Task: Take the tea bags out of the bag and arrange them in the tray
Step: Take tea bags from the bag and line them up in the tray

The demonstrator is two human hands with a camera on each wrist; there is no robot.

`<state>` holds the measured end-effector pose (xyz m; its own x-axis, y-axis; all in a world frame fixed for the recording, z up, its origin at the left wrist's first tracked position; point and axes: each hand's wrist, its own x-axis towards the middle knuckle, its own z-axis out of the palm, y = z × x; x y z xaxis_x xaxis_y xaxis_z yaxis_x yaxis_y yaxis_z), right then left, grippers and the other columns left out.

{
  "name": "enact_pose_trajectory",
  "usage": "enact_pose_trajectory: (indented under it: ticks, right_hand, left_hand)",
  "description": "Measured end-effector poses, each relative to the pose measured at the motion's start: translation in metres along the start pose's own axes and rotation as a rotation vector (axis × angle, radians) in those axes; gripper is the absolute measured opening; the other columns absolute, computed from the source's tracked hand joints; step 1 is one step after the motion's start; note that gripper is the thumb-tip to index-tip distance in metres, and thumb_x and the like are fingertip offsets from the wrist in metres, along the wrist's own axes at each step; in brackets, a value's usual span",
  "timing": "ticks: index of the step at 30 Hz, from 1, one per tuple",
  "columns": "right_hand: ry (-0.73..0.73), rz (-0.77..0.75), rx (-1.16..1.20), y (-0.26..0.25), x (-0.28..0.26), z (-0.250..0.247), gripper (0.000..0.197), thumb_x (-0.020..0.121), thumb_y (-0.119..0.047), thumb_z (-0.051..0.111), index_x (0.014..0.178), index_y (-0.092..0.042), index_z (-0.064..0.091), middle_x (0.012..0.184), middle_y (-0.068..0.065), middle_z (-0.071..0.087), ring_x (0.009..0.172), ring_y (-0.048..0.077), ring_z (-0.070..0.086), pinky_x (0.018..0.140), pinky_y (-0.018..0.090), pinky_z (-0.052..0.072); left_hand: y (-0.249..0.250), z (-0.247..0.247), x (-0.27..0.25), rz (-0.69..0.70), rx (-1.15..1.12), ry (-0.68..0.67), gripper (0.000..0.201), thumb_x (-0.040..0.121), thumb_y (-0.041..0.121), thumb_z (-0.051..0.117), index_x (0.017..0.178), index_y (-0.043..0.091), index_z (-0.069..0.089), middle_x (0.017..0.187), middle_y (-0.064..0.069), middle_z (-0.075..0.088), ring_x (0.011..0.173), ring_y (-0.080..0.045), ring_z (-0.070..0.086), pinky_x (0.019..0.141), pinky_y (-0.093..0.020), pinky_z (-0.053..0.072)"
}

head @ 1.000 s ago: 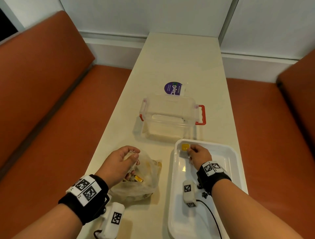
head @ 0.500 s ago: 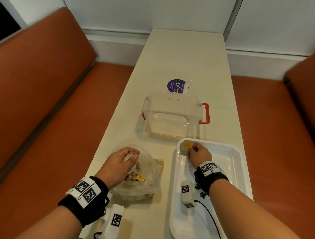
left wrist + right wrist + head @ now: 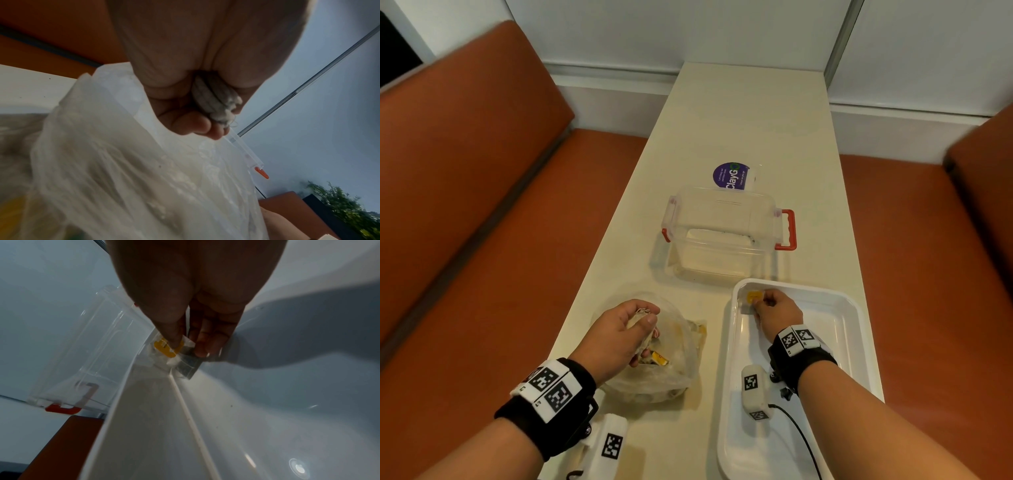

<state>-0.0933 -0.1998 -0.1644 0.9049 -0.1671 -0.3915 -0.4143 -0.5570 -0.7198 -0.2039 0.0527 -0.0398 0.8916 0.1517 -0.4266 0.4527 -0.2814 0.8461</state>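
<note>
Right hand [image 3: 777, 310] pinching small paper tea bag with yellow tag [image 3: 167, 348], setting it down in far-left corner of white plastic tray [image 3: 854, 329]. Left hand [image 3: 619, 334] clutching several more tea bags [image 3: 216, 100] above crumpled clear plastic bag [image 3: 674, 373] at table's near-left edge. We are judging placement step nearly complete; next we are needing release, then passing another across. Purple round sticker [image 3: 729, 175] beyond clear lidded box [image 3: 722, 233] reading "ClayGo".

Even light from overhead is brightening the head view, its edges bowing outward; soft shadows are falling beside the tray [image 3: 858, 310] on the counter [image 3: 750, 113]; both wrist views are looking dim and blurred; glare spots are glinting on the tray floor.
</note>
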Motion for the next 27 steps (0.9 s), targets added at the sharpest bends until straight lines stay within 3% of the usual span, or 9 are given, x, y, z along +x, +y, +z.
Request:
enact_pose_trajectory:
  ticks: [2, 5, 7, 10, 14, 17, 19, 23, 27]
  right_hand:
    - [0.011, 0.000, -0.006, -0.0008, -0.0005, -0.0006, 0.013, 0.094, -0.029, 0.055, 0.098, -0.020, 0.064, 0.090, 0.003, 0.069, 0.083, 0.022, 0.061, 0.073, 0.025, 0.041]
    - [0.021, 0.012, 0.008, -0.0020, -0.0008, -0.0005, 0.013, 0.094, -0.026, 0.053, 0.097, -0.020, 0.064, 0.090, 0.005, 0.069, 0.084, 0.023, 0.062, 0.072, 0.025, 0.040]
    - [0.019, 0.010, 0.015, -0.0034, -0.0014, -0.0006, 0.013, 0.094, -0.025, 0.053, 0.099, -0.020, 0.063, 0.092, 0.004, 0.069, 0.085, 0.023, 0.061, 0.073, 0.025, 0.040]
    - [0.012, 0.003, 0.007, -0.0069, -0.0036, -0.0023, 0.013, 0.093, -0.025, 0.056, 0.102, -0.018, 0.062, 0.092, 0.001, 0.065, 0.084, 0.020, 0.056, 0.075, 0.025, 0.038]
    - [0.013, 0.020, 0.030, -0.0086, -0.0053, -0.0050, 0.011, 0.091, -0.026, 0.059, 0.100, -0.019, 0.061, 0.093, 0.000, 0.063, 0.086, 0.020, 0.056, 0.077, 0.026, 0.040]
    - [0.025, 0.053, 0.072, -0.0072, -0.0062, -0.0050, 0.010, 0.089, -0.026, 0.062, 0.097, -0.020, 0.061, 0.093, 0.000, 0.066, 0.087, 0.022, 0.060, 0.079, 0.028, 0.044]
    - [0.040, 0.065, 0.098, -0.0069, -0.0069, -0.0050, 0.009, 0.088, -0.025, 0.064, 0.095, -0.022, 0.061, 0.092, -0.001, 0.067, 0.086, 0.021, 0.061, 0.077, 0.027, 0.044]
    - [0.051, 0.071, 0.086, -0.0077, -0.0062, -0.0050, 0.010, 0.090, -0.020, 0.061, 0.100, -0.022, 0.063, 0.093, -0.003, 0.064, 0.085, 0.018, 0.057, 0.076, 0.024, 0.040]
    - [0.030, 0.070, 0.071, -0.0080, -0.0050, -0.0033, 0.016, 0.090, -0.021, 0.060, 0.106, -0.022, 0.065, 0.098, -0.002, 0.065, 0.088, 0.018, 0.057, 0.078, 0.023, 0.040]
  left_hand:
    - [0.0004, -0.0001, -0.0004, -0.008, 0.002, -0.001, 0.013, 0.097, 0.019, 0.055, 0.106, 0.017, 0.064, 0.091, -0.011, 0.069, 0.076, -0.036, 0.065, 0.069, -0.048, 0.056]
    - [-0.0020, -0.0007, -0.0009, -0.008, -0.007, -0.006, 0.013, 0.097, 0.017, 0.054, 0.107, 0.015, 0.063, 0.079, -0.006, 0.066, 0.055, -0.018, 0.059, 0.049, -0.030, 0.048]
    - [-0.0038, -0.0010, -0.0013, -0.014, -0.015, -0.010, 0.013, 0.097, 0.017, 0.054, 0.106, 0.015, 0.063, 0.076, -0.003, 0.065, 0.052, -0.015, 0.056, 0.045, -0.026, 0.045]
    - [-0.0036, -0.0007, -0.0025, -0.015, -0.017, -0.016, 0.013, 0.097, 0.016, 0.054, 0.107, 0.015, 0.063, 0.079, -0.006, 0.066, 0.055, -0.016, 0.057, 0.045, -0.026, 0.045]
    - [-0.0009, 0.0005, -0.0034, -0.008, 0.000, -0.012, 0.014, 0.097, 0.017, 0.053, 0.108, 0.016, 0.062, 0.090, -0.013, 0.068, 0.070, -0.028, 0.061, 0.053, -0.028, 0.049]
    - [-0.0001, 0.0013, -0.0036, 0.001, 0.004, -0.011, 0.014, 0.097, 0.018, 0.054, 0.108, 0.017, 0.063, 0.095, -0.016, 0.069, 0.079, -0.039, 0.065, 0.066, -0.037, 0.053]
    - [-0.0003, 0.0016, -0.0038, 0.002, 0.002, -0.009, 0.014, 0.097, 0.018, 0.054, 0.107, 0.016, 0.063, 0.096, -0.017, 0.069, 0.082, -0.040, 0.065, 0.070, -0.041, 0.053]
    - [-0.0006, 0.0015, -0.0041, -0.005, 0.008, -0.007, 0.014, 0.097, 0.019, 0.054, 0.108, 0.016, 0.062, 0.095, -0.016, 0.069, 0.074, -0.029, 0.064, 0.059, -0.031, 0.051]
    - [-0.0007, 0.0011, -0.0046, -0.007, 0.013, -0.007, 0.013, 0.097, 0.019, 0.054, 0.107, 0.017, 0.062, 0.094, -0.014, 0.069, 0.072, -0.027, 0.062, 0.051, -0.026, 0.049]
